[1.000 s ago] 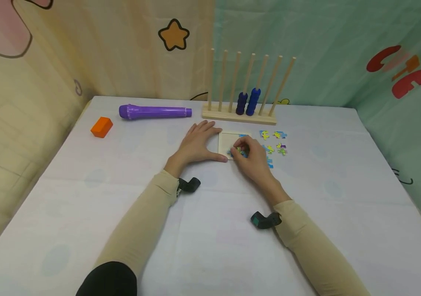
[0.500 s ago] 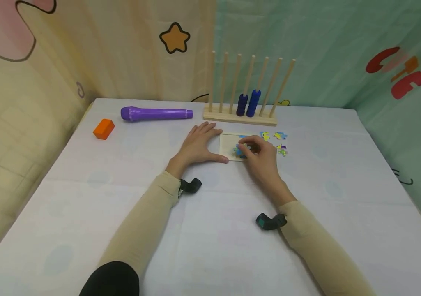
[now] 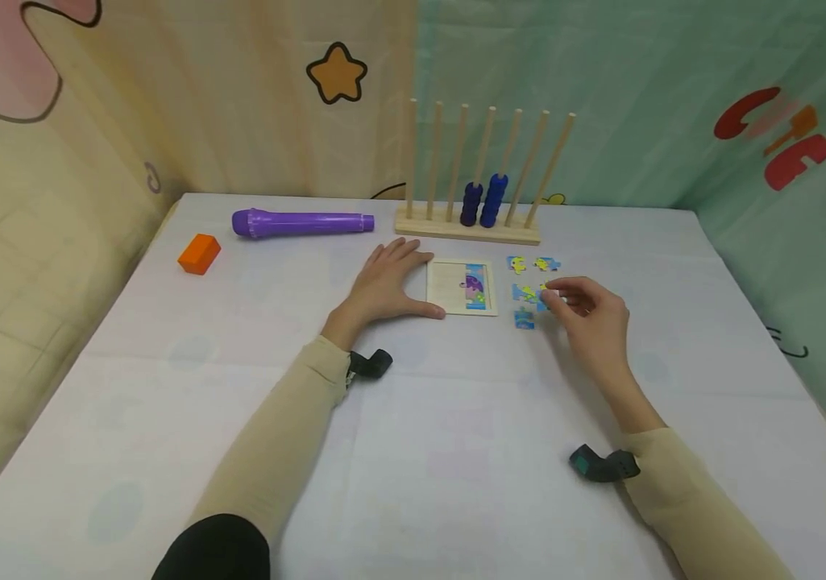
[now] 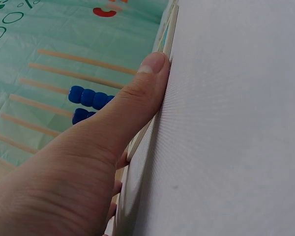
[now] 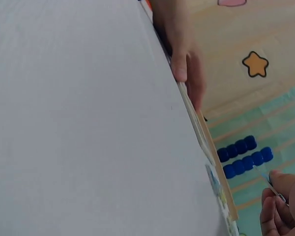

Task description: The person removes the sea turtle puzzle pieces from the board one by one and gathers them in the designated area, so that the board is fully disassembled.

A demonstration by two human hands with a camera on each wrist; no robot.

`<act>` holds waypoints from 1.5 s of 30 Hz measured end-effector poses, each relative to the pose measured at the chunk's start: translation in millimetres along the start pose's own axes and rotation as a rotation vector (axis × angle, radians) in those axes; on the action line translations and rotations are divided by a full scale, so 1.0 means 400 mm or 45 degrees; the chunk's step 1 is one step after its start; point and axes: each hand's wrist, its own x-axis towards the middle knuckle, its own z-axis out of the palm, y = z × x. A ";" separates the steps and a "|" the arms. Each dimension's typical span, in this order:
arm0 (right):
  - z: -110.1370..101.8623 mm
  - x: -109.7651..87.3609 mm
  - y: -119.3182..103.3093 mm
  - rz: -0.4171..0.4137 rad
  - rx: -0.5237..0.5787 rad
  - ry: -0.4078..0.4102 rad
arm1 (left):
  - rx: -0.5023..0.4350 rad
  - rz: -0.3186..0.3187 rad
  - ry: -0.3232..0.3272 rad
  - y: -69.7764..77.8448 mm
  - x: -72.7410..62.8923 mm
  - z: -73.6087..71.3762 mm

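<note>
My left hand (image 3: 386,282) lies spread at the left side of a small pale puzzle tray (image 3: 445,283), thumb by its near corner and fingers by the far one. Joined puzzle pieces (image 3: 475,287) in blue, purple and green fill a strip at the tray's right side. To the right of the tray, my right hand (image 3: 592,321) pinches a thin puzzle piece (image 5: 270,184) between thumb and fingertips. Other loose pieces (image 3: 525,320) lie between tray and hand. In the left wrist view the thumb (image 4: 150,69) rests against the tray's edge.
Behind the tray stands a wooden peg rack (image 3: 466,229) with dark blue beads (image 3: 494,201) on two of its rods. A purple toy microphone (image 3: 304,224) lies at the back left, and an orange block (image 3: 199,254) sits nearer the left edge of the white-covered table (image 3: 413,483).
My right hand has let go of a piece in the tray and moved right to the loose pieces, where it now pinches another. My left hand stays at the tray.
</note>
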 end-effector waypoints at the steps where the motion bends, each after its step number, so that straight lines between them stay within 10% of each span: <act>1: -0.007 -0.003 0.009 0.021 -0.004 0.010 | 0.000 0.001 -0.002 0.000 -0.001 0.000; 20: -0.019 -0.005 0.071 -0.135 -0.344 0.039 | 0.009 0.000 0.001 -0.010 0.008 -0.011; 45: -0.018 -0.028 0.057 -0.101 -0.458 -0.009 | 0.001 -0.007 -0.019 -0.007 0.000 0.003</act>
